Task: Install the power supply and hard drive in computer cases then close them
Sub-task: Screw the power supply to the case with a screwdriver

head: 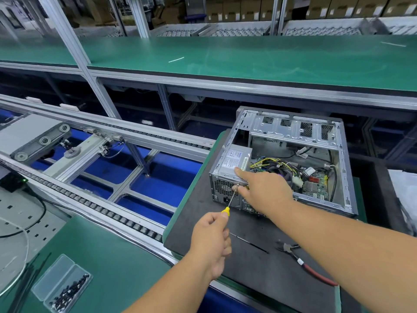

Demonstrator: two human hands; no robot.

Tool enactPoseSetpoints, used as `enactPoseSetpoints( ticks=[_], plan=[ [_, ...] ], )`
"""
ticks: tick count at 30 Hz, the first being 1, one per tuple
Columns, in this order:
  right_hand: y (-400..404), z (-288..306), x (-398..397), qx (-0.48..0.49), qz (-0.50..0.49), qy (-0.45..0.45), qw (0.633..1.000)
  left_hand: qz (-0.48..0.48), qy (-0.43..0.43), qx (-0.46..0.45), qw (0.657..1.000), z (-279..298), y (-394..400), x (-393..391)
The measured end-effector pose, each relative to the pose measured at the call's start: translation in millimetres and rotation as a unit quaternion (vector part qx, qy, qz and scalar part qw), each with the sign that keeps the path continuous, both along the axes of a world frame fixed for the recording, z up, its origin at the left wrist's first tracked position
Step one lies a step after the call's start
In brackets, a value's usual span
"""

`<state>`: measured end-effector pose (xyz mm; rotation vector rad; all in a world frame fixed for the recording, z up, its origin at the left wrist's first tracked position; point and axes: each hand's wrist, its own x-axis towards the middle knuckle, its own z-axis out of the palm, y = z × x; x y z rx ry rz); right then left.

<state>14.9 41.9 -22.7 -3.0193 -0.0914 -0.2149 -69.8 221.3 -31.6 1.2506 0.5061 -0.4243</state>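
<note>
An open grey computer case (297,132) lies on its side on a black mat (259,263). The silver power supply (234,158) sits in the case's near left corner, with a bundle of yellow and black cables (282,166) beside it. My left hand (211,240) grips the yellow handle of a screwdriver (230,199) whose tip meets the case's rear panel by the power supply. My right hand (264,188) rests a forefinger on top of the power supply, and its thumb steadies the screwdriver shaft near the tip. No hard drive is visible.
Red-handled pliers (309,265) and a black cable tie (248,242) lie on the mat near me. A clear plastic box of black screws (63,288) sits on the green bench at bottom left beside black cable ties (24,279). A roller conveyor (90,206) runs along the left.
</note>
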Motion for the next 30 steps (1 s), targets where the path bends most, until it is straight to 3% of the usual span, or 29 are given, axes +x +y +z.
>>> enactPoseSetpoints(
  ticks=[2,4,7,9,11,12,14,16,17,19,21,30],
  plan=[
    [0.2,0.5,0.3,-0.009,0.002,0.002,1.000,0.000,0.004,-0.004,1.000,-0.1,0.0,0.7],
    [0.3,1.2,0.4,-0.009,0.001,0.002,1.000,-0.018,-0.079,0.145,0.986,-1.0,1.0,0.4],
    [1.0,2.1,-0.2,-0.007,-0.002,0.005,1.000,-0.050,-0.219,0.367,0.903,-2.3,0.6,-5.0],
    [1.9,2.1,-0.2,-0.008,-0.003,0.007,1.000,-0.050,-0.242,0.432,0.867,-1.6,-0.8,-7.9],
    [2.0,2.4,-1.0,-0.009,-0.003,0.007,1.000,-0.047,-0.249,0.442,0.861,-2.8,-0.9,-8.3],
    [1.6,2.5,-1.4,-0.009,-0.001,0.006,1.000,-0.044,-0.248,0.423,0.871,-3.9,-1.3,-8.0],
    [-0.3,2.1,-2.9,-0.005,0.010,-0.001,1.000,-0.017,-0.211,0.318,0.924,-4.3,-4.7,-6.5],
    [-1.7,1.8,-4.6,-0.005,0.020,-0.005,1.000,0.012,-0.094,0.147,0.985,-1.6,-7.5,-2.7],
    [-2.2,1.9,-5.2,-0.004,0.023,-0.005,1.000,0.017,-0.016,0.042,0.999,0.5,-7.4,0.4],
    [-2.0,2.7,-5.5,0.005,0.023,-0.004,1.000,0.018,0.118,-0.159,0.980,8.7,-2.7,6.1],
    [-0.9,3.9,-5.5,0.015,0.021,-0.008,1.000,0.008,0.164,-0.248,0.955,15.4,3.4,9.1],
    [3.4,6.8,-5.4,-0.002,0.016,-0.007,1.000,-0.037,0.212,-0.352,0.911,15.0,24.5,15.7]
  ],
)
